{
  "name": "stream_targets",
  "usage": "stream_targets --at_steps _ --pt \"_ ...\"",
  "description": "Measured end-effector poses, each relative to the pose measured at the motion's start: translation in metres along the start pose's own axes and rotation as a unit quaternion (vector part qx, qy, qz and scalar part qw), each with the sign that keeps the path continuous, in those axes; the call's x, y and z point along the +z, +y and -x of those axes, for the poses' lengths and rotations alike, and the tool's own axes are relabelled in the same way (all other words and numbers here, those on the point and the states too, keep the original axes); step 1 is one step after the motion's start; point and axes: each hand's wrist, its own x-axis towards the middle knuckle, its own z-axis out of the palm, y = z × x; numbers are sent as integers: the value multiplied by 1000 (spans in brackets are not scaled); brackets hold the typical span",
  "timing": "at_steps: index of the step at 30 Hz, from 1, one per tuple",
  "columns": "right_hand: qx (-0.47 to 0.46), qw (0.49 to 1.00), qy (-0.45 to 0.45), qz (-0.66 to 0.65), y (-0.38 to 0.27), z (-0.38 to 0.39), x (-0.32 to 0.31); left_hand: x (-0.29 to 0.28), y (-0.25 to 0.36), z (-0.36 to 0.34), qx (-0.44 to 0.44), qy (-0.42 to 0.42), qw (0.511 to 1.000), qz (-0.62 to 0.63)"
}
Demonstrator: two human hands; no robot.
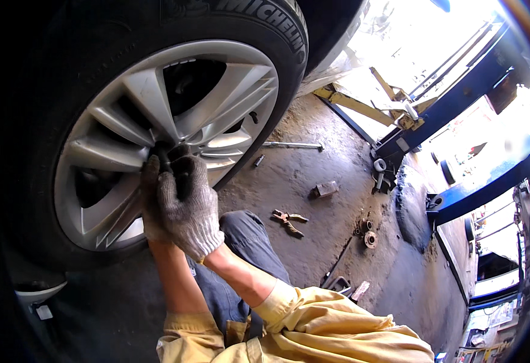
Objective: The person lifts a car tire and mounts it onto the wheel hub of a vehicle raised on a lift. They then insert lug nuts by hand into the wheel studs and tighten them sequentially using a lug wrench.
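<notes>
A silver alloy wheel (156, 103) in a black tyre (65, 85) fills the upper left. Both hands, in grubby grey knit gloves, are at the hub. My right hand (185, 202) lies over my left, its fingers curled at the wheel's centre around something dark. My left hand (155, 212) is largely behind the right one, fingers closed at the same spot. What exactly they grip is hidden by the gloves and shadow.
On the stained floor (259, 187) lie pliers (289, 224), a long metal bar (292, 145), a block (325, 189), a small socket (259, 160) and hub-like parts (370, 239). Blue lift columns (434, 115) with yellow arms (355, 103) stand right. My bent knee is below the wheel.
</notes>
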Motion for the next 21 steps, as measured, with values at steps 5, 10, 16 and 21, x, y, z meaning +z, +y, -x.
stream_targets --at_steps 5,10,16,21 --pt "46 990 0 -132 5 -8 -3 20 21 5 -212 10 720 661" --pt "-44 997 -37 42 -2 -2 -24 50 35 9 -239 96 182 949" --pt "-134 979 -37 149 -3 -6 -17 37 34 12 -368 -10 -105 924" --pt "-37 999 33 12 5 -9 -3 41 30 11 -226 2 -702 676"
